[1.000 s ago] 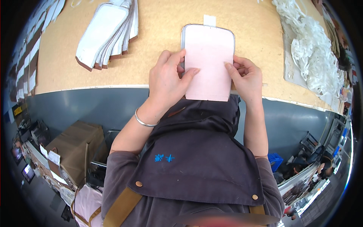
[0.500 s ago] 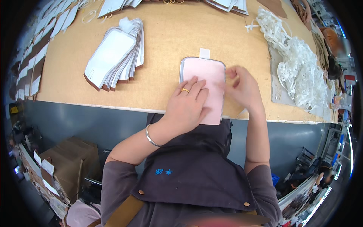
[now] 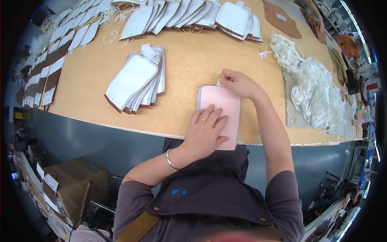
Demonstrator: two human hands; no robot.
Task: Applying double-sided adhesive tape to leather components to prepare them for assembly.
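Observation:
A pink rounded panel (image 3: 226, 99) with a grey edge lies on the tan table (image 3: 181, 64), its lower end sticking out past the front edge. My left hand (image 3: 207, 131) rests flat on it, fingers spread, a ring and a bangle on that arm. At the panel's top edge my right hand (image 3: 238, 84) has thumb and forefinger closed on a small white tab (image 3: 219, 83). Most of that tab is hidden by the fingers. To the left lies a fanned stack of white-faced panels (image 3: 133, 78) with brown edges and a white tab on top.
A tangled heap of white ribbon (image 3: 316, 86) covers the table's right side. More white panels (image 3: 181, 14) line the far side, with brown pieces (image 3: 278, 18) beside them. Overlapped panels (image 3: 44, 76) run along the left. Another person's arm (image 3: 313, 12) shows at the upper right.
My right hand has moved from beside the panel's right edge up to its top and closed on the white tab. My left hand stays on the panel. The whole view has shifted, showing more of the far side.

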